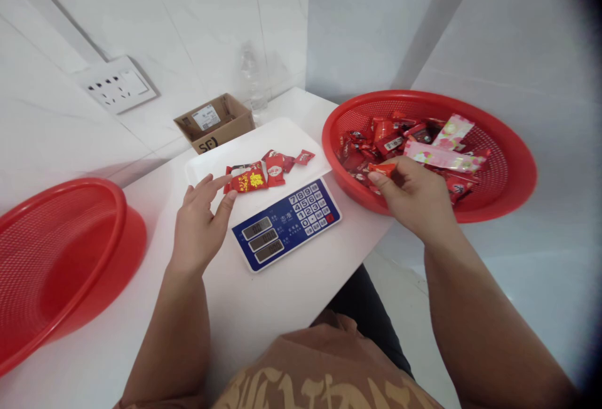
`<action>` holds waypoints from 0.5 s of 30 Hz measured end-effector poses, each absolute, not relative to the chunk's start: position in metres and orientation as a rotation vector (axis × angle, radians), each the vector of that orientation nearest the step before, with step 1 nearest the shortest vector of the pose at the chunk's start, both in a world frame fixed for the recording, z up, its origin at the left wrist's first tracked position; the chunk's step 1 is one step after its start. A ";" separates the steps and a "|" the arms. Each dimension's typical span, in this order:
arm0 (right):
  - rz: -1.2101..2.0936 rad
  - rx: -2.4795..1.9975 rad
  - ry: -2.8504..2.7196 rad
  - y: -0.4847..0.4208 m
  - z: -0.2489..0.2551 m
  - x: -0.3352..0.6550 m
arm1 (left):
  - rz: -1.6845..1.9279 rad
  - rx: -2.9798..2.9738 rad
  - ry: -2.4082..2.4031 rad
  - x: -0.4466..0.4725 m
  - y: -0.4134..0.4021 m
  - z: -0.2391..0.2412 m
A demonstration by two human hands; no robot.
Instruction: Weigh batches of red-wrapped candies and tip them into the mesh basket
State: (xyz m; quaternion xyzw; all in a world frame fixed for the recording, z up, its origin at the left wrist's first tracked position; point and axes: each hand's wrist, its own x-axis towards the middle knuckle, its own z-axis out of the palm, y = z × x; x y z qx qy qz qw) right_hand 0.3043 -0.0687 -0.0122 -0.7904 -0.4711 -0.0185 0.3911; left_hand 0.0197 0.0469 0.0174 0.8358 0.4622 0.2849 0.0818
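Note:
A white scale [282, 224] with a blue keypad panel stands on the white table. Several red candy packets [263, 174] lie on its white pan. My left hand [200, 221] rests beside the pan, fingers spread, fingertips touching the nearest red packet. My right hand [409, 192] is over the near rim of a red basket [512, 189] and pinches a small red candy [382, 169] between thumb and fingers. The basket holds many red packets and two pink ones [444, 155].
A second red basket [61, 258] sits at the left, with nothing showing in it. A small cardboard box [214, 123] and a clear bottle [254, 83] stand by the tiled wall. A wall socket [117, 83] is above. The table edge [357, 258] runs by my lap.

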 end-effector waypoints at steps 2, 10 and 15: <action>-0.061 -2.004 -1.191 -0.068 -0.012 0.304 | 0.843 2.494 1.384 0.020 0.047 0.017; -0.057 -2.043 -1.166 -0.066 -0.013 0.304 | 0.818 2.516 1.369 0.019 0.048 0.018; -0.004 -1.988 -1.180 -0.066 -0.010 0.301 | 0.794 2.509 1.380 0.019 0.048 0.017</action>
